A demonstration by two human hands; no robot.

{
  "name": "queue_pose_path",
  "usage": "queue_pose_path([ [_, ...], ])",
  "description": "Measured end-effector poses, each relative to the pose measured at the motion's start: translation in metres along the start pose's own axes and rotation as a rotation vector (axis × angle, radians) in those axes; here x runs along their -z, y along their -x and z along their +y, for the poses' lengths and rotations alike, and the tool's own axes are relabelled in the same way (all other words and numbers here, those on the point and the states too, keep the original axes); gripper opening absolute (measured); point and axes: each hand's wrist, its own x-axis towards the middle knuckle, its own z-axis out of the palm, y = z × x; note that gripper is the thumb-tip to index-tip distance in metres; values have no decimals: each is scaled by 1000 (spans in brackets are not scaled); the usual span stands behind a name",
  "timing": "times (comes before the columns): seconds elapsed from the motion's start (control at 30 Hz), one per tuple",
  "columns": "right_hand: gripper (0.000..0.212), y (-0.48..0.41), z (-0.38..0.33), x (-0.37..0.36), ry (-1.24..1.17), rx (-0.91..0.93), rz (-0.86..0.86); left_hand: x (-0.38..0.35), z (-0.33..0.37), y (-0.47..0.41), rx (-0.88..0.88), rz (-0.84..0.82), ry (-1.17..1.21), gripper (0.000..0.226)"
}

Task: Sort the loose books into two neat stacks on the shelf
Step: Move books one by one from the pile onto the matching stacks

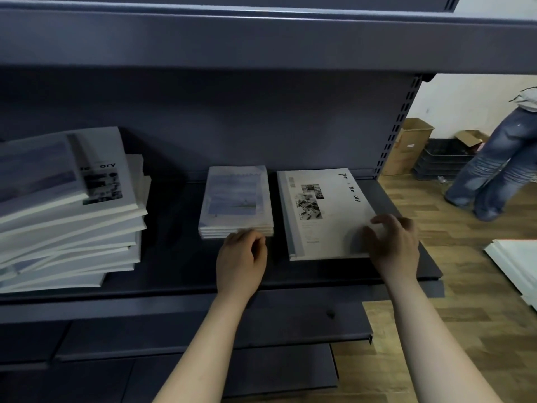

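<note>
Books sit in three groups on the dark metal shelf [180,269]. At 9 o'clock a tall, untidy pile of loose books [69,216] leans, covers fanned and skewed, a small blue-covered one lying on the topmost large white one. Near the centre a small stack of blue-covered books [236,199] lies squared up, several volumes deep. Just beside it, toward 3 o'clock and not touching, lies a large white book [325,210] flat on the shelf, its cover printed with black-and-white photos and lettering that runs sideways.

The left hand [242,261] has its fingers curled loosely against the near edge of the small stack, grasping nothing. The right hand [393,242] rests with fingers spread wide over the near right corner of the large white book, pressing flat, not gripping.

Toward 2 o'clock, beyond the shelf end, a person in wide jeans [491,167] stands on the wooden floor [441,234] near cardboard boxes [409,146] and dark crates [441,161].
</note>
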Motion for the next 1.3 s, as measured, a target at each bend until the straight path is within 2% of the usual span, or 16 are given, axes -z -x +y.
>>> queue_pose_path([
  [0.1, 38, -3, -6, 9, -4, 22, -217, 0, -2, 1, 13, 11, 11, 11],
  [0.2, 63, 3, -13, 17, 66, 42, -370, -1, -4, 2, 25, 11, 23, 11],
  [0.27, 75, 7, -14, 20, 90, 53, -410, -1, -3, 2, 24, 11, 21, 11],
  [0.63, 78, 9, -4, 4, 7, 107, -276, 0, -2, 5, 13, 6, -5, 9],
  [1.3, 84, 3, 0, 0, -19, 124, -330, 1, 1, 4, 3, -7, -3, 10],
])
